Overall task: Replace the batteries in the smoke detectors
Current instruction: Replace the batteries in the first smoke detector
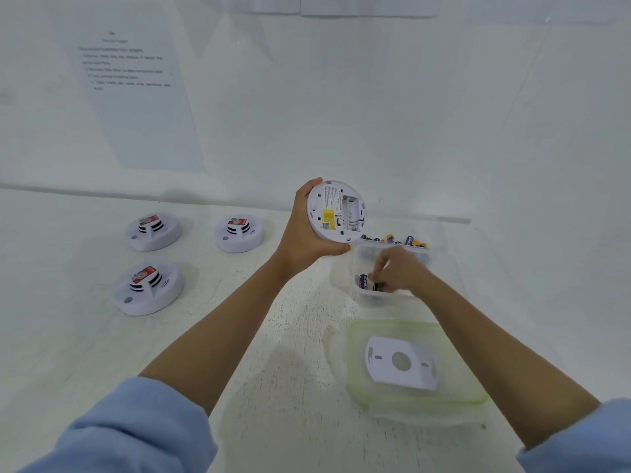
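Held smoke detector (336,210): raised above the middle of the worktop (239,353), underside toward the camera, its battery bay open beside a yellow label. The left hand (307,233) forms the grip, thumb on the near rim and fingers curled round the far rim.

The right hand (399,271) reaches down into a clear plastic tub (345,268) just right of the detector, fingertips bunched in a pinch on a dark battery (376,287). Motion blur softens this contact. Another dark battery (363,280) stands beside it. Blue and yellow batteries (396,240) lie at the tub's far side, partly hidden behind the held detector; their number cannot be told, nor whether the tub is one divided box or two.

Nearer, a green-rimmed lid (409,404) lies flat and carries one white mounting plate (399,363).

Three more detectors rest on the left of the worktop, each with a red label: far left (153,231), far centre (239,232) and near left (148,287). That makes four detectors in all.

A printed sheet (136,97) hangs on the far wall, its text unreadable. Light blue sleeves (129,431) are cut off at the lower edge.
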